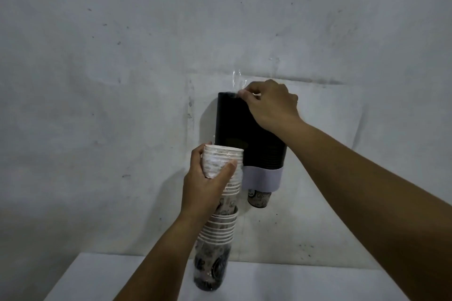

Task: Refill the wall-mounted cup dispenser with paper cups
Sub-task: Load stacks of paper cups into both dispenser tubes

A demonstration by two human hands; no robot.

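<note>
Two hands busy: your left hand (pixel 208 186) grips the wrapped cup stack (pixel 221 200), your right hand (pixel 269 105) pinches the dispenser (pixel 234 124) top; a tilted stack could buckle apart.

Cup stack (pixel 221 203) stands left of wall-mounted dispenser (pixel 247 134), above table (pixel 293 281).

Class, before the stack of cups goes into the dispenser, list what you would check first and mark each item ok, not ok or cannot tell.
1. Left hand grips the stack of paper cups firmly: ok.
2. Plastic wrap removed from the stack: not ok, film still covers it.
3. Right hand steadies the top rim of the dispenser: ok.
4. Top opening uncovered: cannot tell, clear film shows at the rim.
5. Room left inside the tube: cannot tell; one cup pokes out below.
</note>
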